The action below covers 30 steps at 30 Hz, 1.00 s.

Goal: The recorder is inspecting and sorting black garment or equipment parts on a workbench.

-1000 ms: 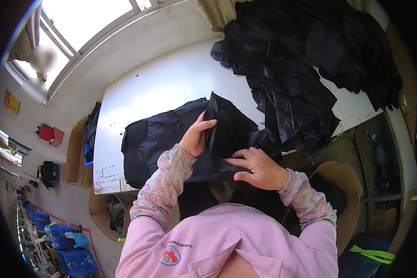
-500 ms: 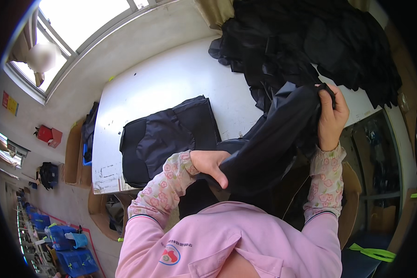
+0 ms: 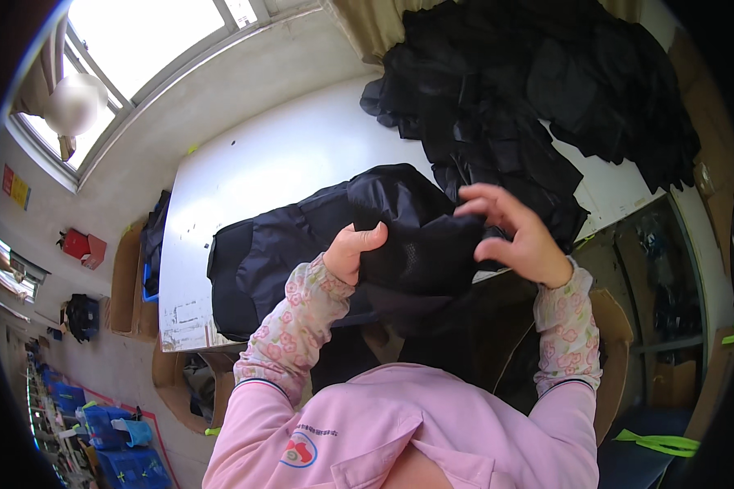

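Some black cloth [image 3: 412, 244] lies at the near edge of the white table [image 3: 253, 175], right of the middle, and part of it hangs over that edge. The left hand [image 3: 352, 251] holds it there, with the thumb pressed on top. The other left fingers are tucked under the cloth, so I cannot see them. The right hand [image 3: 518, 240] is open, with its fingers curved and its thumb apart. It is over the table's near edge, close to the cloth, and I cannot tell if its fingertips touch.

A folded black cloth [image 3: 281, 253] lies flat on the left part of the table, and the held cloth covers its right end. A big black pile [image 3: 538, 90] fills the table's far right part. It is heaped up and messy, and it takes up the room just past the right hand.

One brown box [image 3: 130, 281] stands beside the table's left end. Another box [image 3: 171, 383] is below the table's near left corner, and a third box [image 3: 616, 326] is near its right end. Blue bins [image 3: 110, 428] are well away from the table, to the left. A window [image 3: 147, 45] is in the wall past the table's far left side.
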### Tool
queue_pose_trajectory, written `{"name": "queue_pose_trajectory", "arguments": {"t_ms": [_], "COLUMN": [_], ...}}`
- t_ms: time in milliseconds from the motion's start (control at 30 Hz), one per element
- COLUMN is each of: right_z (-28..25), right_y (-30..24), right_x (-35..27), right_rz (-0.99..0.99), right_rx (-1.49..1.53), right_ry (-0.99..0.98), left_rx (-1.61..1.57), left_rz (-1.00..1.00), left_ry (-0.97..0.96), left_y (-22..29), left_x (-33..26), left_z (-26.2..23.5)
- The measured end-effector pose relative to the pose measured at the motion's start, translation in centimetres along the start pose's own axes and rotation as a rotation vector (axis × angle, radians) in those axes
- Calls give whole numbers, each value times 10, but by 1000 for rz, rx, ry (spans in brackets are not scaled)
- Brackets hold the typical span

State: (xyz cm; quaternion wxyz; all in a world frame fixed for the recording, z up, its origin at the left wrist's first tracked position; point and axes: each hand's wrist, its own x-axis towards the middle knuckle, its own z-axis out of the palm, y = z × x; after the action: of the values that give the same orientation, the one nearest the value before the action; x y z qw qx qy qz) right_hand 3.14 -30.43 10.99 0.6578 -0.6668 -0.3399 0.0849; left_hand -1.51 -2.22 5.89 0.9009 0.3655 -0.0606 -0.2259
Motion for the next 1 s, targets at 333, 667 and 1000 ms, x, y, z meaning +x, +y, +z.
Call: {"name": "queue_pose_trajectory", "arguments": {"t_ms": [333, 667, 1000], "right_z": [19, 36, 24], "right_y": [-51, -29, -38], "right_x": [5, 8, 12], "right_rz": [-527, -379, -360], "right_rx": [-896, -918, -1024], "right_ry": [362, 203, 77], "left_rx": [202, 133, 192], "left_rz": [95, 471, 386], "left_ry": [-22, 132, 78], "left_y": [7, 10, 35], "left_x": [16, 34, 38], "left_z": [29, 24, 13]}}
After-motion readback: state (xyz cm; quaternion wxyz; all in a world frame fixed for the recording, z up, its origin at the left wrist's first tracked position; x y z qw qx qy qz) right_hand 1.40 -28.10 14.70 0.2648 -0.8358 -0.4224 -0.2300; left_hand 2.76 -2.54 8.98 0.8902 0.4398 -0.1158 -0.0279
